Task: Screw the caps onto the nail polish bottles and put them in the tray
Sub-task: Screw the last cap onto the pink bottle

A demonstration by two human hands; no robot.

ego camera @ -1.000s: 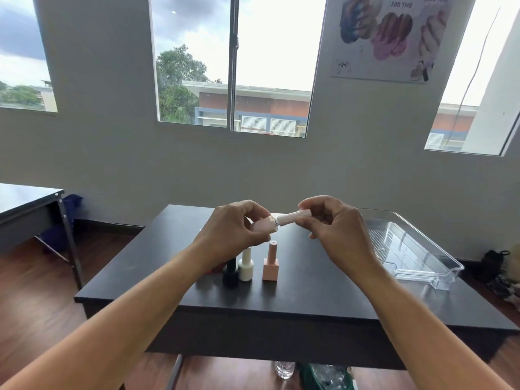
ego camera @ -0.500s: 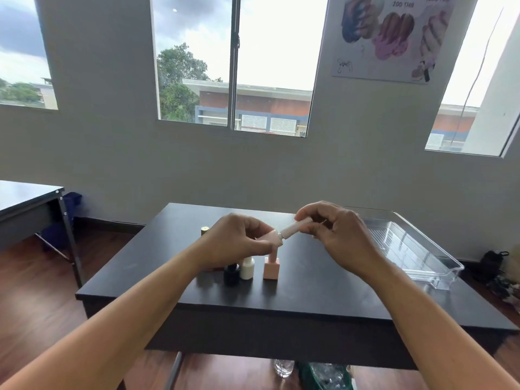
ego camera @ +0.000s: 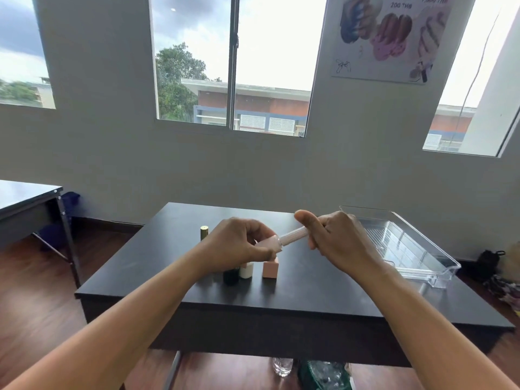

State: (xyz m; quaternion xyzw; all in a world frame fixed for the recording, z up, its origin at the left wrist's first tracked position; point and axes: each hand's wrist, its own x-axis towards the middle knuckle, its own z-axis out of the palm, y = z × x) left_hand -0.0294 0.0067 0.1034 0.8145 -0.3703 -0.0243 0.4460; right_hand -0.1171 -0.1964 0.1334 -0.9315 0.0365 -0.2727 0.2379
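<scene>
My left hand [ego camera: 239, 244] grips a pale pink nail polish bottle [ego camera: 267, 243], held tilted above the dark table [ego camera: 309, 291]. My right hand [ego camera: 334, 237] pinches the long pink cap [ego camera: 294, 237] that meets the bottle's neck. Below the hands, a black bottle [ego camera: 230, 276], a white bottle [ego camera: 246, 270] and a square pink bottle [ego camera: 270, 269] stand in a row. A gold-capped bottle [ego camera: 204, 233] stands further back, partly hidden by my left hand. The clear plastic tray [ego camera: 439, 270] lies at the table's right end with nothing in it.
A second dark table [ego camera: 25, 198] stands at the left. A grey wall with windows and a nail poster [ego camera: 391, 38] faces me. Bags [ego camera: 489, 261] lie on the wooden floor at right. A glass jar [ego camera: 282, 365] and green packaging sit under the table.
Both hands have dropped lower over the row of bottles, holding bottle and cap together. My right thumb has lifted and the fingers have shifted around the cap.
</scene>
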